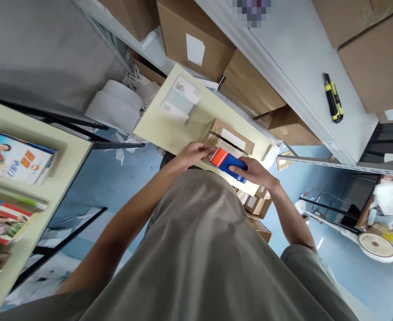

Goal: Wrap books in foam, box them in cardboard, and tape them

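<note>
My right hand [254, 171] is wrapped round a blue and orange tape dispenser [229, 166], thumb across its blue body. The dispenser's orange end, with a toothed edge, points left toward my left hand [194, 154]. That hand's fingers are pinched together close to the toothed edge; whatever lies between them is too small to make out. Just beyond both hands, a small cardboard box [250, 145] with a white label lies on the pale yellow table [156, 120]. The dispenser covers part of the box's near side.
Printed sheets [180, 99] lie at the table's far left. Large cartons [196, 40] stand on the shelf behind. A yellow and black utility knife [333, 99] rests on the grey upper shelf [290, 58]. Magazines [16, 156] are stacked on another table at left. A round white stool [377, 247] stands at right.
</note>
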A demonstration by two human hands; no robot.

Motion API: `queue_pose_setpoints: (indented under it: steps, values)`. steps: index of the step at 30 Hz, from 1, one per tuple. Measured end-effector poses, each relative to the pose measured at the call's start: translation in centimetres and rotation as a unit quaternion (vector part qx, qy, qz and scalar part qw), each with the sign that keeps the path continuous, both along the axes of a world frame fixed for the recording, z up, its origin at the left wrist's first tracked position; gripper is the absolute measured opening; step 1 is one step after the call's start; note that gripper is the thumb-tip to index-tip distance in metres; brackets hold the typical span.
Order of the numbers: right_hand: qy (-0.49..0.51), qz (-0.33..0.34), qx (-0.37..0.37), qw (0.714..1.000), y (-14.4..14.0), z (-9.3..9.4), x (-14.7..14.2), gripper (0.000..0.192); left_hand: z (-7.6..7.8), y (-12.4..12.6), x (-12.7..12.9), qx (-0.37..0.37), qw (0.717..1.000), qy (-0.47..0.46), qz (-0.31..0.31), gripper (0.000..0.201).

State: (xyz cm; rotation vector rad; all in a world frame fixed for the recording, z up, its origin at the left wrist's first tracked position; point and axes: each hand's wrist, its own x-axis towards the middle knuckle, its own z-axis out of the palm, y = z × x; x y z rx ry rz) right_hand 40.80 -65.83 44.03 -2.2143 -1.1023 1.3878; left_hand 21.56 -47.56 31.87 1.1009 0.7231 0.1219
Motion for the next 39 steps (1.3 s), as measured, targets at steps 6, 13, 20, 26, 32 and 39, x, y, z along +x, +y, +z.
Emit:
queue_pose_setpoints:
  steps: [6,13,20,26,32,39]
  values:
    - [-0.049,0.035,-0.109,0.992,2.1,6.3,5.2,0.068,0.3,5.4,1.9,0.027,0.999,-0.001,0.029,0.026]
    - [-0.091,0.029,-0.188,0.977,2.1,8.4,8.9,0.077,-4.1,9.2,2.2,-0.007,0.994,0.043,0.103,0.02]
    - [-0.098,0.01,-0.193,0.976,2.9,6.6,8.3,0.08,-6.9,7.7,3.5,-0.07,0.988,0.066,0.118,0.024]
    - [-0.083,-0.02,-0.197,0.977,3.9,4.8,8.1,0.082,-10.9,7.5,4.8,-0.106,0.985,0.072,0.115,0.026]
    - [-0.072,-0.003,-0.222,0.972,4.4,4.3,7.8,0.085,-13.5,5.9,5.4,-0.102,0.989,0.086,0.059,0.022]
    - [-0.109,0.041,-0.238,0.964,3.8,4.5,8.0,0.087,-12.1,4.5,5.5,0.065,0.977,0.189,0.079,0.041]
